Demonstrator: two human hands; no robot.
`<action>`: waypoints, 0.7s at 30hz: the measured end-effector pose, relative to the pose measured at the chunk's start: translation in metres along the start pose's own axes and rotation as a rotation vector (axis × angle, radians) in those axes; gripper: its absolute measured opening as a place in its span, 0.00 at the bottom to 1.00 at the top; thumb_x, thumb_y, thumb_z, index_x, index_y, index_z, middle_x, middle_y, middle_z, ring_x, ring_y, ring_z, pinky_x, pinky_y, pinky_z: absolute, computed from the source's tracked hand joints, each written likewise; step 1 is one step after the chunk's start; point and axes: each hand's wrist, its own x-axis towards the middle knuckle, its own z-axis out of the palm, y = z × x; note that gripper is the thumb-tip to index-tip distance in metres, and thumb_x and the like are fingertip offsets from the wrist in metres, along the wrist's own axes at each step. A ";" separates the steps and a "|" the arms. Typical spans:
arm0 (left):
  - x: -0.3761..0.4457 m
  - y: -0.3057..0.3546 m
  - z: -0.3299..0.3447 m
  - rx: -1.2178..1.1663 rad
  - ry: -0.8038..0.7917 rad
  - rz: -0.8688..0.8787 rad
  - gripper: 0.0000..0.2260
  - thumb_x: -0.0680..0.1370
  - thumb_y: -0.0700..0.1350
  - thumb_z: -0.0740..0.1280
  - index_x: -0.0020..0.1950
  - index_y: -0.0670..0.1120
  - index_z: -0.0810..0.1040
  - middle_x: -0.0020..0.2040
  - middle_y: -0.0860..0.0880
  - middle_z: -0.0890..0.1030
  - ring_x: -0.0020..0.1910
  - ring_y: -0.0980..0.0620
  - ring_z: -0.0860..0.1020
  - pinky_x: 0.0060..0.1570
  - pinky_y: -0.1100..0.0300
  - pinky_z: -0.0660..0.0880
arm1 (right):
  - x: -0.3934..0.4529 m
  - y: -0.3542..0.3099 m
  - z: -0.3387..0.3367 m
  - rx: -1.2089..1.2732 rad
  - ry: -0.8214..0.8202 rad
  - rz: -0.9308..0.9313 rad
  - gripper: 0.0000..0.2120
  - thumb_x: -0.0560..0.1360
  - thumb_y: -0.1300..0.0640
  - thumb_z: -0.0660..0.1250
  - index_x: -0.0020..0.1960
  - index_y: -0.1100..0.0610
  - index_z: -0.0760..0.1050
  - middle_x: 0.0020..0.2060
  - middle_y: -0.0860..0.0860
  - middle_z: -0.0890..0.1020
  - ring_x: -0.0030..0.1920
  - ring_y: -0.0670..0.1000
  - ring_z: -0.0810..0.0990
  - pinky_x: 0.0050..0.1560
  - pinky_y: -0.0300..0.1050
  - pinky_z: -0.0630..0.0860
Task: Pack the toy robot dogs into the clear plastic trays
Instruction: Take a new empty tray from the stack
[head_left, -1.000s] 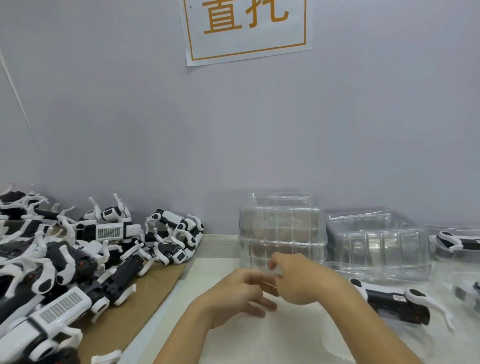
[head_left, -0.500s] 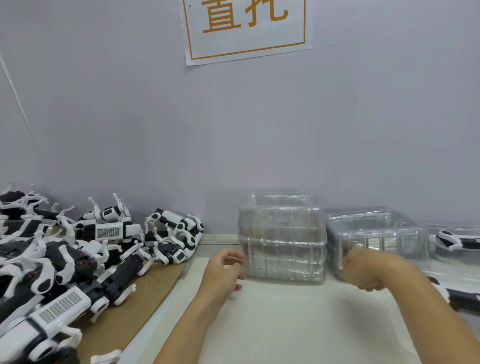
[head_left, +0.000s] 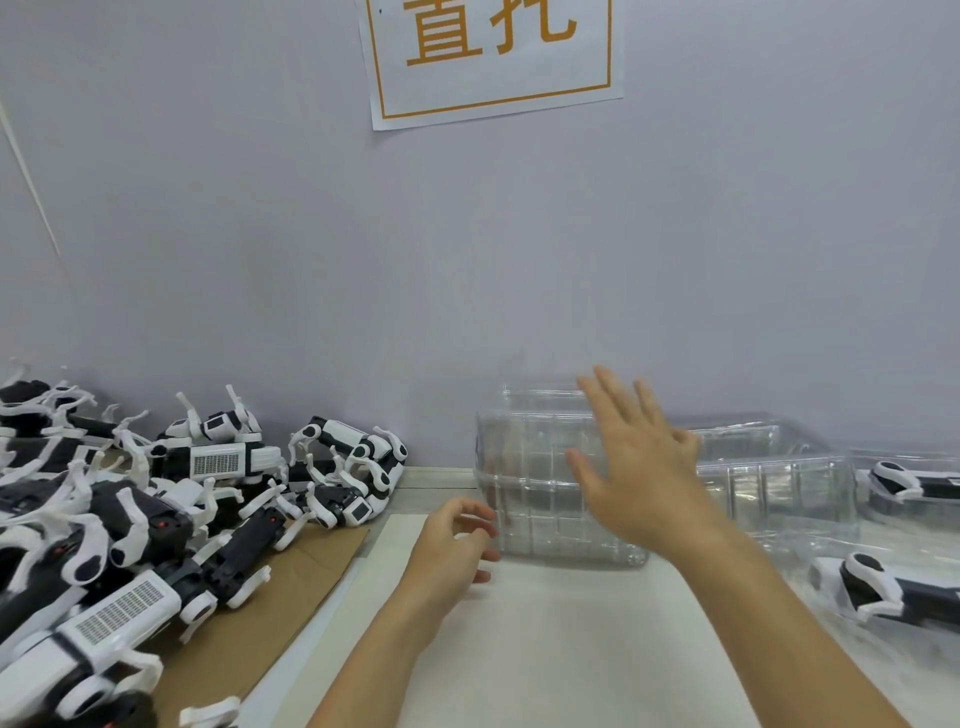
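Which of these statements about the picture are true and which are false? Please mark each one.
1. The right hand is raised with straight, spread fingers in front of the tall stack of clear plastic trays. True.
2. The left hand grips a toy dog. False: it holds nothing, its fingers loosely curled.
3. The pile of black-and-white toy robot dogs lies to the person's left, partly on brown cardboard. True.
4. The paper sign with orange characters lies flat on the white tabletop. False: it hangs on the wall.
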 end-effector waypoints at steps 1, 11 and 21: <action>-0.001 0.000 0.001 0.004 -0.030 -0.002 0.12 0.78 0.32 0.59 0.53 0.46 0.78 0.49 0.48 0.82 0.40 0.53 0.82 0.38 0.61 0.78 | -0.001 0.002 0.005 -0.026 -0.062 0.001 0.34 0.82 0.44 0.57 0.80 0.44 0.40 0.80 0.39 0.43 0.80 0.51 0.40 0.72 0.61 0.54; -0.004 0.002 0.005 0.052 -0.274 0.035 0.06 0.81 0.44 0.66 0.56 0.49 0.80 0.48 0.52 0.86 0.45 0.51 0.85 0.44 0.57 0.78 | -0.003 -0.001 0.014 -0.057 0.119 0.007 0.15 0.80 0.50 0.66 0.66 0.43 0.73 0.57 0.41 0.70 0.61 0.48 0.67 0.54 0.49 0.57; -0.004 0.004 0.008 0.031 -0.258 0.067 0.07 0.80 0.49 0.68 0.57 0.52 0.80 0.52 0.54 0.86 0.51 0.56 0.83 0.46 0.60 0.79 | -0.001 -0.007 0.002 0.117 0.305 0.001 0.10 0.77 0.64 0.69 0.54 0.51 0.82 0.49 0.45 0.79 0.55 0.51 0.74 0.52 0.49 0.64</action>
